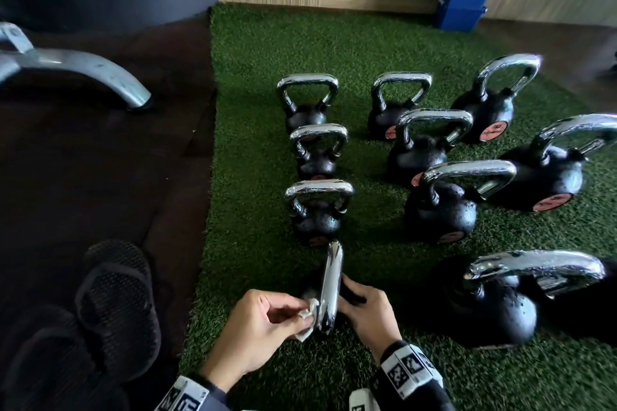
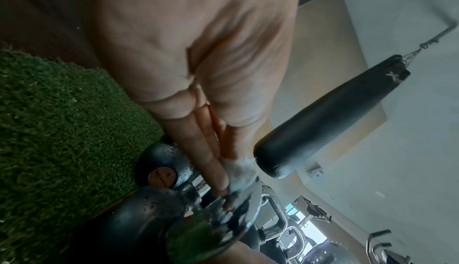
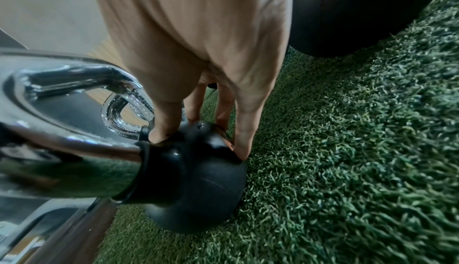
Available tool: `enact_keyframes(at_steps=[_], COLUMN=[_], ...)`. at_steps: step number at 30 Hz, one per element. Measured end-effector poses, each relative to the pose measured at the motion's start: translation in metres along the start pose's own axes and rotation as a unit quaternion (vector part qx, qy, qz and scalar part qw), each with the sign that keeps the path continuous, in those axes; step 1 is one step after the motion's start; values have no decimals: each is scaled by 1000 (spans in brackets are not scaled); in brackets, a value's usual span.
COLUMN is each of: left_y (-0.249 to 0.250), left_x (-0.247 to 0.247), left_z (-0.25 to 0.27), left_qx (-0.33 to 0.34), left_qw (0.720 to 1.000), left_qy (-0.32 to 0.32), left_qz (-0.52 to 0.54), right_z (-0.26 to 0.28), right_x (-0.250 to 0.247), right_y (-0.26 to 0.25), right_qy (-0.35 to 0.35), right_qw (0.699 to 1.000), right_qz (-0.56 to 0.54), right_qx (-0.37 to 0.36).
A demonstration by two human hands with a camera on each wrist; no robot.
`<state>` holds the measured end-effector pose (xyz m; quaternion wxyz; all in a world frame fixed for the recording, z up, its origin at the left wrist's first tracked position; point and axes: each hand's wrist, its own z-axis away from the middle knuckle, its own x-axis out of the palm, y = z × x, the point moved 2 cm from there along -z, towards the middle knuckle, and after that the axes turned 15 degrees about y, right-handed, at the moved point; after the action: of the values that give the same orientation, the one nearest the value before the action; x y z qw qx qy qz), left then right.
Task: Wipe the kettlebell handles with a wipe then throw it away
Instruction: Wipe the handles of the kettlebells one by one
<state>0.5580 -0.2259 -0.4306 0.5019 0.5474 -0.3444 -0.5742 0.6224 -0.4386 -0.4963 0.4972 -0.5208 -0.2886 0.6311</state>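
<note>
A small black kettlebell [image 3: 198,185] stands on green turf nearest me, its chrome handle [image 1: 330,287] turned edge-on. My left hand [image 1: 263,320] pinches a crumpled white wipe [image 1: 309,314] against the near left side of that handle; the wipe [image 2: 239,170] also shows at the fingertips in the left wrist view. My right hand [image 1: 364,307] grips the kettlebell's black body from the right, fingers [image 3: 243,140] curled over its top. Several more chrome-handled kettlebells stand beyond in rows.
Green turf mat [image 1: 253,130] carries a left column of kettlebells [image 1: 317,210] and larger ones at right [image 1: 500,304]. Black slippers [image 1: 117,307] lie on the dark floor at left. A grey machine foot [image 1: 83,70] and a blue box [image 1: 464,0] are farther off. A punching bag [image 2: 330,117] hangs overhead.
</note>
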Motion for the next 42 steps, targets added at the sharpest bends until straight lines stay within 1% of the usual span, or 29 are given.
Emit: enact_keyframes(at_steps=[3,6,10,14,17,19,20,21,22,23,24,25,26,27,29,32,35,37,42], left_y=[-4,-7,-12,-15,-16,-13,-10,-6,-2,5,9,15,18,23,31,39,41,42,41], left_x=[0,4,8,13,13,10,7,3,-2,-6,-9,-11,-12,-12,-12,-12,-8,-4,1], left_z=[4,6,7,7,7,1,-1,-4,-8,-10,-12,-13,-14,-14,-14,-13,-12,-10,-9], left_qx=[3,-11,-17,-44,-51,-69,-83,-91,-91,-102,-122,-141,-148,-149,-141,-128,-119,-113,-84], left_qw=[1000,1000,998,998,998,998,996,993,989,982,969,955,946,942,940,938,943,945,964], left_qy=[22,17,19,9,0,3,19,44,67,82,96,100,101,96,80,72,78,67,58], left_qz=[-6,-17,-58,-41,-31,6,35,61,90,133,193,239,270,283,300,314,302,299,244], right_z=[-1,-2,-5,-5,-2,-2,-1,0,3,8,14,22,30,39,53,59,60,61,59], right_x=[1,1,3,4,2,-5,-11,-17,-23,-29,-32,-34,-32,-30,-25,-23,-24,-24,-23], right_y=[0,2,7,10,5,-7,-16,-26,-39,-51,-64,-77,-89,-100,-117,-127,-128,-126,-115], right_qy=[6,9,11,8,-3,-15,-9,13,53,97,125,128,107,71,14,-9,4,18,62], right_qw=[1000,1000,1000,1000,1000,998,994,988,982,975,970,968,968,968,966,963,962,960,959], right_qz=[7,3,1,-11,0,60,107,144,160,148,117,83,49,19,-23,-54,-53,-46,-33], right_qx=[1,6,12,16,12,-11,-29,-55,-91,-133,-171,-201,-223,-239,-258,-263,-269,-276,-274])
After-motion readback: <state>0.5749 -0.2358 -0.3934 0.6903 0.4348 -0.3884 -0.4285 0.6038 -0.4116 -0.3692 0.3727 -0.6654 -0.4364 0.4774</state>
